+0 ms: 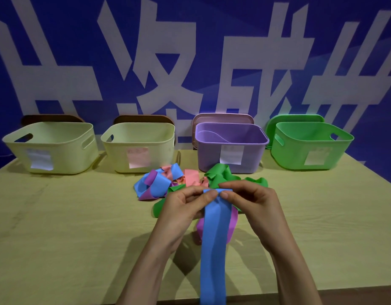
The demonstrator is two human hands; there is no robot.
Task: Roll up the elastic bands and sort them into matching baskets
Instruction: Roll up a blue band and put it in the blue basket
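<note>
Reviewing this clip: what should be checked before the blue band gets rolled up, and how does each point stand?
1. Left hand and right hand pinch the blue band's end: ok.
2. Roll begun: ok, only the end is folded over.
3. Free of the purple band beneath: cannot tell.
4. Tail on the table: not ok, it runs past the near edge.
5. Target among the four baskets: cannot tell; none is blue, labels unreadable.

Left of the left hand the counter lies open up to a yellow basket and a second yellow basket. Just beyond both hands a heap of loose bands bars the way to the purple basket. Right of the right hand, open counter reaches the green basket.
</note>
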